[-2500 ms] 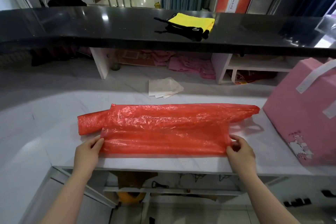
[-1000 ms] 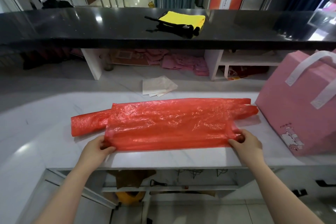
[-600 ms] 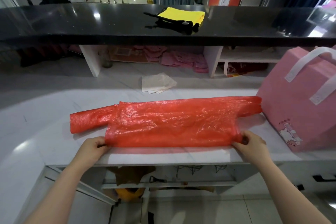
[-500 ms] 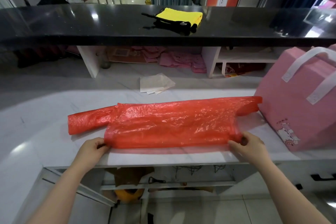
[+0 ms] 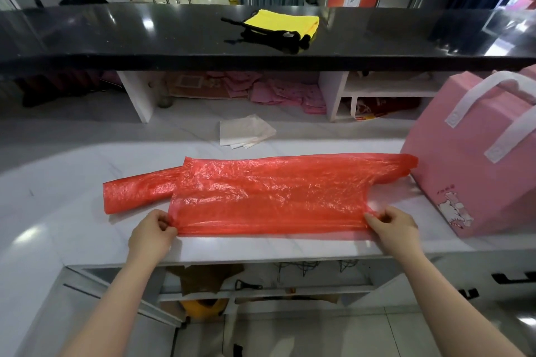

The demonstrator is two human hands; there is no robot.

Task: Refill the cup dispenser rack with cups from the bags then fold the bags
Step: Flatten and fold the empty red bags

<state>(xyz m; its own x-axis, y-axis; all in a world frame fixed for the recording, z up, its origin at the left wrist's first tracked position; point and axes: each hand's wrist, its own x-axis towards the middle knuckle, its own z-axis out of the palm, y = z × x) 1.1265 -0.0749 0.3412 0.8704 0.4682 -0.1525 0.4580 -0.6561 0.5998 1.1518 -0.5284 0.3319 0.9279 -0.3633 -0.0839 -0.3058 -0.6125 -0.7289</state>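
- The white marble table (image 5: 72,182) in front of you carries everything below.
- A pink tote bag (image 5: 470,159) stands at its right end; you cannot see what is inside.
- The red plastic bag (image 5: 269,191) lies flattened along the near part of the table, its far right tip touching the tote.
- Your left hand (image 5: 152,236) pinches its near left corner, fingers curled on the plastic.
- Your right hand (image 5: 396,229) pinches its near right corner the same way.
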